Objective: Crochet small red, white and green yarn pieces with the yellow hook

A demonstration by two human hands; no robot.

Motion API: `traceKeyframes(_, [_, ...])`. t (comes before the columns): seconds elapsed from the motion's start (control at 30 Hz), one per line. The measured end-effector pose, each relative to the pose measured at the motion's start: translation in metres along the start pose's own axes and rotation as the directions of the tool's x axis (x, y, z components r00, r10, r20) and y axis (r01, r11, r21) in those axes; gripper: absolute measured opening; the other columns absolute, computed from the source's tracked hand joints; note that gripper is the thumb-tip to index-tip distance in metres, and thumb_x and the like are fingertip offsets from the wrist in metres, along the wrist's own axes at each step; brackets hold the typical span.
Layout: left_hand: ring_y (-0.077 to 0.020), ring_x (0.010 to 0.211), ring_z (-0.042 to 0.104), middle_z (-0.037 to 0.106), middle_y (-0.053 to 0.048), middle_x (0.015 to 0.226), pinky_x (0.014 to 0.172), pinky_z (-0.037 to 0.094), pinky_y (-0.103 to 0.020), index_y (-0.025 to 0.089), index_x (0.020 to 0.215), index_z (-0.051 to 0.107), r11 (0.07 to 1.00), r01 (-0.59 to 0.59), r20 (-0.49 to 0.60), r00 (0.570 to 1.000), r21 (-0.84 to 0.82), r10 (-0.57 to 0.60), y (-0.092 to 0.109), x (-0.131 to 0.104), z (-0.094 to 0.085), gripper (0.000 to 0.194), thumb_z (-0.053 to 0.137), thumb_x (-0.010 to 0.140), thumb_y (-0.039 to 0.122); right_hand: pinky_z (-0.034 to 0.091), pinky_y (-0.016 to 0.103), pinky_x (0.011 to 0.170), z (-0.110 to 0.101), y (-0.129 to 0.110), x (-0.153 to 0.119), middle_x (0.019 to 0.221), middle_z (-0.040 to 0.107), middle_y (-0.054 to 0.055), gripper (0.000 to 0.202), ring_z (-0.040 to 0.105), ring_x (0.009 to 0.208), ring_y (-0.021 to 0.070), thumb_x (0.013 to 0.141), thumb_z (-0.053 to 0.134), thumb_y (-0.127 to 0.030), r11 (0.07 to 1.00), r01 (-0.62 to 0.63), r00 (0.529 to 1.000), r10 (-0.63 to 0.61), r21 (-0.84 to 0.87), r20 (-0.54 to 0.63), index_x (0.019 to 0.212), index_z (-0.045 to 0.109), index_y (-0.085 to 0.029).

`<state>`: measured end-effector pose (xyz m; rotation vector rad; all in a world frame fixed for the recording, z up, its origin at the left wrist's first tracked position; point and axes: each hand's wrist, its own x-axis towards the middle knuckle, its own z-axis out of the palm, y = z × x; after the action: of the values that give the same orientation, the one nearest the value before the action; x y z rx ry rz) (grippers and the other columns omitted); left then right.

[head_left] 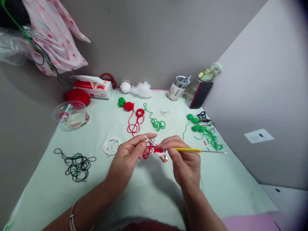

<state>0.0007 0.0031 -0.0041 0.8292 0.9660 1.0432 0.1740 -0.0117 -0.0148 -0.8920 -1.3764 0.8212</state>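
Note:
My right hand [186, 160] is closed round a crochet hook with a yellow handle [187, 149], whose bare metal end points right. By its fingertips hangs a small red and white crochet piece [159, 152]. My left hand [131, 154] pinches red yarn [152, 147] between thumb and fingers, and the strand runs taut towards the piece. A white strand passes near the stretched left index finger. Behind the piece, partly hidden, lies a pair of small scissors [154, 141] with an orange handle. The hook's working tip cannot be made out among the fingers.
Tangled black yarn [78, 166] lies left, with a white yarn coil [112, 146] nearer. Red yarn [133, 128], green yarn [157, 124] and green crochet pieces [195, 128] are further back. A plastic tub [77, 118], pen holder [178, 89], bottle [192, 88] and phone [201, 95] stand behind.

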Motion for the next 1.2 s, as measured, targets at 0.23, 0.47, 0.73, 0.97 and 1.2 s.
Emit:
traceKeyframes(0.23, [-0.0165,0.082,0.065,0.074,-0.004,0.081,0.085,0.053,-0.029,0.019,0.098,0.086,0.889,0.193,0.071,0.981,-0.415,-0.18,0.007,-0.001,0.004,0.021,0.081,0.078,0.016,0.058,0.033,0.067,0.003,0.003,-0.001,0.096,0.077,0.007,0.017,0.068,0.079,0.0191,0.103,0.065,-0.032,0.979,-0.086,0.996,0.084,0.183,0.023,0.099,0.081,-0.026])
traceKeyframes(0.47, [-0.0127,0.07,0.055,0.062,-0.001,0.076,0.061,0.045,-0.023,0.015,0.108,0.084,0.862,0.214,0.136,0.976,-0.459,-0.17,0.012,-0.003,0.005,0.029,0.08,0.08,0.021,0.059,0.033,0.068,0.007,0.0,-0.002,0.096,0.079,0.007,0.018,0.071,0.087,0.0205,0.105,0.062,-0.027,0.993,-0.023,1.0,0.025,0.113,-0.018,0.102,0.08,-0.028])
traceKeyframes(0.73, [-0.0117,0.073,0.052,0.066,0.002,0.081,0.072,0.044,-0.025,0.026,0.13,0.077,0.96,0.127,0.13,0.987,-0.25,-0.097,-0.001,-0.005,0.01,0.048,0.088,0.084,0.027,0.061,0.034,0.074,0.011,0.002,-0.016,0.112,0.078,0.006,0.047,0.074,0.095,0.0219,0.091,0.074,-0.006,0.83,0.295,0.947,-0.319,-0.474,0.032,0.125,0.079,-0.037])
traceKeyframes(0.97, [-0.0081,0.068,0.051,0.067,-0.001,0.085,0.065,0.044,-0.02,0.019,0.115,0.085,0.891,0.27,0.191,0.958,-0.365,-0.212,0.001,0.001,0.005,0.034,0.087,0.081,0.024,0.058,0.031,0.063,0.007,-0.001,-0.007,0.094,0.075,0.004,0.025,0.07,0.075,0.0169,0.104,0.06,-0.018,0.996,0.069,0.983,-0.076,-0.048,-0.165,0.11,0.081,-0.03])
traceKeyframes(1.2, [-0.015,0.095,0.068,0.076,0.0,0.097,0.094,0.05,-0.029,0.031,0.124,0.08,0.971,0.132,0.196,0.976,-0.2,-0.092,-0.004,-0.002,0.005,0.041,0.087,0.084,0.024,0.057,0.03,0.08,0.012,0.006,-0.005,0.095,0.077,0.004,0.013,0.071,0.092,0.0177,0.101,0.07,-0.031,0.964,-0.171,0.98,0.187,0.202,-0.063,0.099,0.083,-0.028])
